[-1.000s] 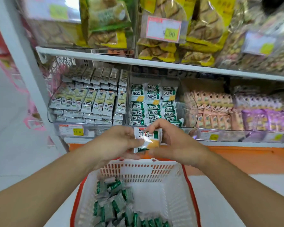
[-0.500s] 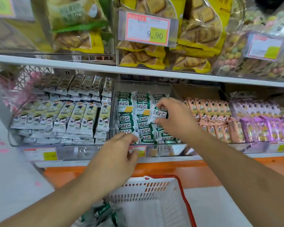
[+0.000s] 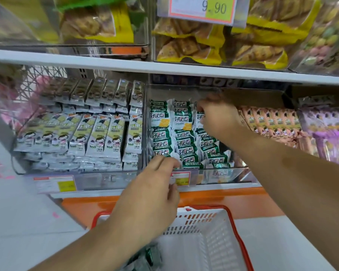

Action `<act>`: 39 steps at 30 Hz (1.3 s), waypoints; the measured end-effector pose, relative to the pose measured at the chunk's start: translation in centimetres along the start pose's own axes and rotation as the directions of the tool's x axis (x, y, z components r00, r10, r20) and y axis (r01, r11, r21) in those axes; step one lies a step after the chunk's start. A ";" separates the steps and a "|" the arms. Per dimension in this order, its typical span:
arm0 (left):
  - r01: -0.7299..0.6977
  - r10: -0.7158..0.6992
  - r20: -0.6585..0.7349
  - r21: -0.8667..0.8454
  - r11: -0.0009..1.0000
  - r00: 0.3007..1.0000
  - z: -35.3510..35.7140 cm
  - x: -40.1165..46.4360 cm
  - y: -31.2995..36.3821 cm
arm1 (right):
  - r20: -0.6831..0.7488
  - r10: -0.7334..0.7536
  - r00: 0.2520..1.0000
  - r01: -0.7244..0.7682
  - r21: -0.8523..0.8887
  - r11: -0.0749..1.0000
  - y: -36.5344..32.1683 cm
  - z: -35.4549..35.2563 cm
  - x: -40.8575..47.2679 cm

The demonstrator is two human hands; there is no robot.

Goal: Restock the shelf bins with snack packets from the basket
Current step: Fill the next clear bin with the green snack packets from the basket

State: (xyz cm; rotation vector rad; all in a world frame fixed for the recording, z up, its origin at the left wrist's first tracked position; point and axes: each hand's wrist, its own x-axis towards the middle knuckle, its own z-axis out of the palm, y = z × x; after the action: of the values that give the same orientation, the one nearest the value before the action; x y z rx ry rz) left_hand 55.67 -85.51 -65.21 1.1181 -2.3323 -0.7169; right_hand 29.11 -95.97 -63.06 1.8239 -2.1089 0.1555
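Note:
My right hand (image 3: 218, 117) reaches deep into the middle clear bin (image 3: 186, 90) and pinches a green-and-white snack packet (image 3: 200, 116) at the back of the right-hand row. The bin holds several rows of the same packets (image 3: 181, 141). My left hand (image 3: 151, 194) holds the bin's front wall, fingers hooked over the rim and thumb on the front beside the price tag (image 3: 181, 178). Below stands the white basket with a red rim (image 3: 213, 225); a few green packets (image 3: 148, 257) show in it under my left forearm.
A bin of grey-green packets (image 3: 90, 133) stands to the left, pink (image 3: 272, 122) and purple (image 3: 333, 137) packets to the right. The shelf above (image 3: 164, 68) carries yellow cracker bags and a 9.90 price tag (image 3: 202, 6). An orange base panel (image 3: 233, 200) runs under the shelf.
Both hands lifted one packet from over the basket. My right hand carried it into the middle bin and farther back, while my left hand went to the bin's front wall.

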 end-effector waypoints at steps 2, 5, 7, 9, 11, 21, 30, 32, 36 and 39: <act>0.002 -0.002 0.006 0.003 1.000 1.000 0.1 0.0 -0.1 | 0.057 0.009 0.998 -0.010 0.018 1.000 -0.1 -0.1 -0.2; 0.001 0.000 0.018 -0.009 1.000 1.000 0.2 0.2 -0.4 | 0.145 0.019 0.989 -0.028 0.063 0.998 -0.1 -0.9 -0.6; 0.000 0.001 0.023 -0.038 0.999 1.000 0.0 0.3 -0.5 | 0.107 0.006 0.994 -0.016 0.100 0.995 -0.1 -1.8 -1.5; 0.010 -0.006 0.043 -0.089 0.996 0.999 -0.5 0.1 -0.4 | 0.063 0.018 0.998 -0.027 0.146 0.989 -0.3 -2.9 -3.2; 0.014 -0.007 0.054 -0.137 0.991 0.998 -1.3 -0.3 -0.2 | 0.021 -0.017 1.000 0.012 0.229 0.973 -0.9 -3.9 -6.0; 0.214 -0.262 0.257 0.201 0.956 0.930 0.1 -7.9 -8.5 | 0.490 -0.600 0.632 0.432 0.419 0.798 -10.6 1.0 -24.2; 0.687 -0.780 0.277 0.370 0.625 0.561 5.2 -12.2 -18.7 | 0.778 -0.225 0.586 -0.310 0.472 0.825 -20.2 16.2 -26.0; 0.730 -0.788 0.302 0.302 0.613 0.537 6.5 -12.5 -19.6 | 0.790 -0.158 0.593 -0.417 0.468 0.779 -21.5 18.2 -26.0; 0.738 -0.795 0.278 0.299 0.605 0.540 7.2 -12.5 -20.0 | 0.858 -0.091 0.506 -0.621 0.435 0.652 -22.6 20.7 -26.4; 0.712 -0.786 0.305 0.335 0.617 0.538 7.1 -12.5 -20.3 | 0.868 0.003 0.496 -0.702 0.399 0.590 -22.6 22.0 -27.1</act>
State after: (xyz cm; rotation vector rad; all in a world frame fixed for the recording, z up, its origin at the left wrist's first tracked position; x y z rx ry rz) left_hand 70.06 -84.51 -85.50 2.3367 -2.1845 -1.1685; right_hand 50.09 -81.01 -95.78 1.9373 -3.5944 0.3945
